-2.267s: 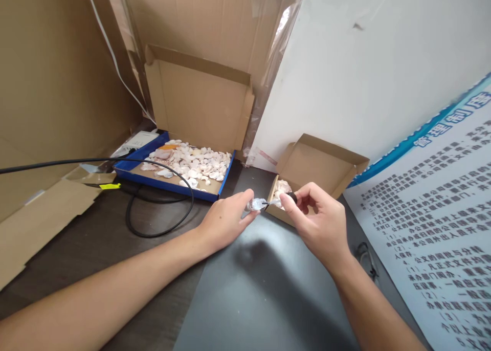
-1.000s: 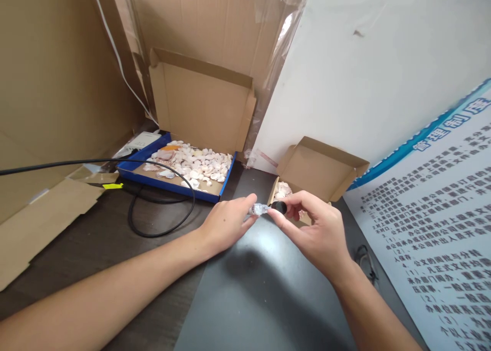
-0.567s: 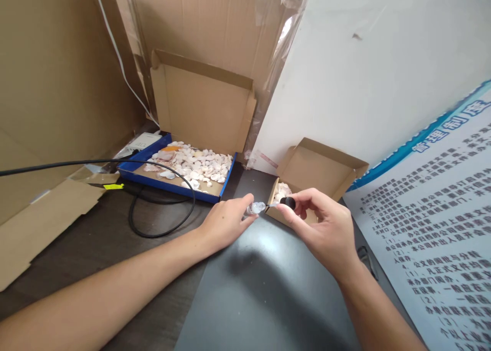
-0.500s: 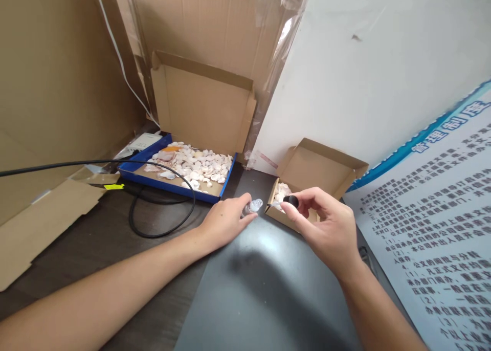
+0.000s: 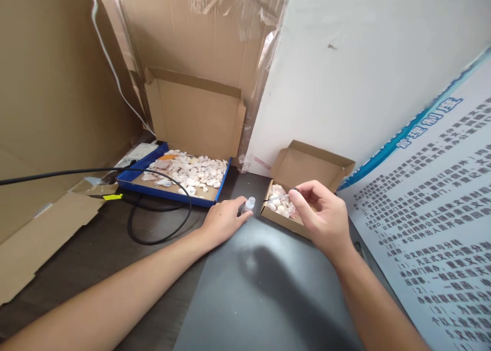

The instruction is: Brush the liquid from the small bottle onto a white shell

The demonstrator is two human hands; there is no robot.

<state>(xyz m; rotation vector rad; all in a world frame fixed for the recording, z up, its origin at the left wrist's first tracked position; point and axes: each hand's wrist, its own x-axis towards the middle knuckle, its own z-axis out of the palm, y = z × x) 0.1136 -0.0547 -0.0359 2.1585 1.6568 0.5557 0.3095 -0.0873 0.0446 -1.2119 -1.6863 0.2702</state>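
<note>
My left hand [image 5: 226, 219] is closed around a small clear bottle [image 5: 250, 203], which stands roughly upright on the dark grey surface with its open neck showing. My fingers hide most of its body. Between the fingers of my right hand [image 5: 324, 210] is a brush applicator [image 5: 282, 197]: a black cap, mostly covered by my fingers, with a thin pale stem and a dark tip pointing left. It hovers over the small cardboard box [image 5: 286, 224], in which pale and pinkish seashells [image 5: 280, 207] lie. The box's lid [image 5: 312, 164] stands raised behind.
A larger blue-edged box [image 5: 164, 191] full of white shells stands at the left, its cardboard lid [image 5: 195, 115] upright. A black cable [image 5: 132, 233] loops in front of it. Cardboard sheets [image 5: 42, 243] lie left; a printed poster [image 5: 433, 197] leans at the right.
My right hand has turned the applicator so its stem now shows lengthwise and the cap is nearly hidden. The bottle in my left hand is more upright. The view has shifted slightly.
</note>
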